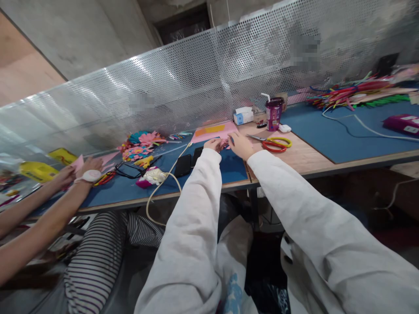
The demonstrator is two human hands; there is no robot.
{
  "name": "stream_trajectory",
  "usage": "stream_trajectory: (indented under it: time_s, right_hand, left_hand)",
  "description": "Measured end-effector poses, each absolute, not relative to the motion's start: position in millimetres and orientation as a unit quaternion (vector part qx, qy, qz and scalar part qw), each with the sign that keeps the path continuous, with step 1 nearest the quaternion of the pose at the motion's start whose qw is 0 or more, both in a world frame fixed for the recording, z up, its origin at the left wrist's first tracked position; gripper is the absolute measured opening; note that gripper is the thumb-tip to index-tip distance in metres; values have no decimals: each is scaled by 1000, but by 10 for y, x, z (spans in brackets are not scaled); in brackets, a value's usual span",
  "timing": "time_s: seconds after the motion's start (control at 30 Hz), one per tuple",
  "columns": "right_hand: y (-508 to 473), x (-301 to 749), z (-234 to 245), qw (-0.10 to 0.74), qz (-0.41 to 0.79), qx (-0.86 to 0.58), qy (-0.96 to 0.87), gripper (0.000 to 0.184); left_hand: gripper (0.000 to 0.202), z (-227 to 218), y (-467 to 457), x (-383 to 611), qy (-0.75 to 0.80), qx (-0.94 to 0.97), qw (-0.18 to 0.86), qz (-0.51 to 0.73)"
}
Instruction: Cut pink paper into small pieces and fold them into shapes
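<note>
Over the blue mat, both hands meet at a small piece of pink paper (pixel 224 143). My left hand (pixel 212 144) is closed on its left side, fingers pinched together. From the right, my right hand (pixel 240 146) bends its fingers onto the same piece; its fingertips are partly hidden. Just behind them lies a larger pink paper sheet (pixel 199 137) with an orange strip (pixel 214 129) on top. Scissors with red and yellow handles (pixel 275 145) rest on the wood to the right of my right hand. Two dark phones lie left of my left hand, the nearer phone (pixel 183 165) at the front.
A purple cup with a straw (pixel 273 115) and a tissue pack (pixel 243 116) stand behind. Paper flowers (pixel 140 146), glasses (pixel 129 171) and a cable (pixel 150 203) lie left. Beyond them, a co-worker's hands (pixel 88 166) hold pink paper. Pipe cleaners (pixel 356 93) are piled right.
</note>
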State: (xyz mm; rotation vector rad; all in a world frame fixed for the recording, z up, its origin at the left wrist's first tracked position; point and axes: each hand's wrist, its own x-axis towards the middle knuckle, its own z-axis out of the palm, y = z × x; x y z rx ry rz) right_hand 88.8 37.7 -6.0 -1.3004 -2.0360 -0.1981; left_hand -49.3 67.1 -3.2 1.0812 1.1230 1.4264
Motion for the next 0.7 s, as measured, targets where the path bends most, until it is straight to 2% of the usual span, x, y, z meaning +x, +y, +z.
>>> stream_trajectory:
  time_s: [0.13,0.43,0.57,0.7]
  right_hand:
    - [455,897,-57,386,30,-511,-767,29]
    - [522,916,-129,487,291,-417,-710,26]
    - [520,927,-123,491,341,-405,-692,25]
    - [506,936,-113,495,365,-403,-678,29]
  left_hand:
    - [2,-20,672,-496,486,460,477,570]
    - [13,-42,700,-519,514,486,433,559]
    - [19,-84,739,-545,503,504,434,553]
    - [15,-90,740,-556,495,514,435,549]
